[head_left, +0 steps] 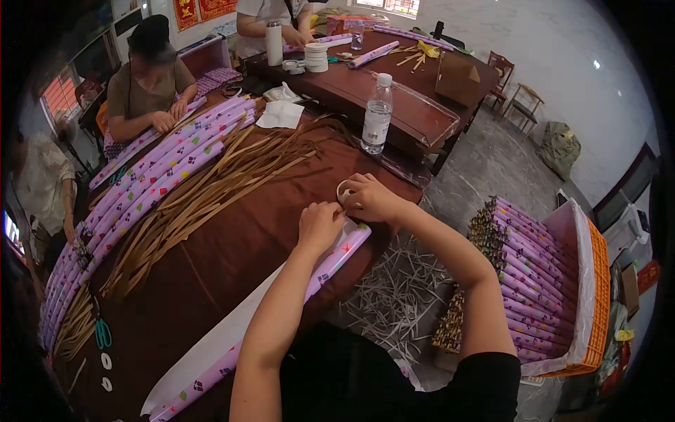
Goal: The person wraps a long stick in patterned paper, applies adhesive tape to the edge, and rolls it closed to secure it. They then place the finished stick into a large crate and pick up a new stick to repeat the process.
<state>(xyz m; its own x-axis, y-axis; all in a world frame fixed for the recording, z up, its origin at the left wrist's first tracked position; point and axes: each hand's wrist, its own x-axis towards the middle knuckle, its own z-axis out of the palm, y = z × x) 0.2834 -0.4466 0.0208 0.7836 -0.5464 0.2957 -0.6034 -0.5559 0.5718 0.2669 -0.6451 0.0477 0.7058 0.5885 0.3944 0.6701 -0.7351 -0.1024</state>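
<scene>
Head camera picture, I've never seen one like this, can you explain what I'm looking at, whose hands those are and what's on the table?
The single picture comes from a camera worn on a person's head, looking forward and down, so the two bare arms reaching in from the bottom are that person's own. The left hand presses on a long tube wrapped in purple patterned paper. The right hand holds a small roll of white tape just above it. On the brown table lie a row of wrapped purple tubes, a heap of thin tan strips and a water bottle. An orange crate at the right holds more tubes. Other people sit at the far side.
</scene>
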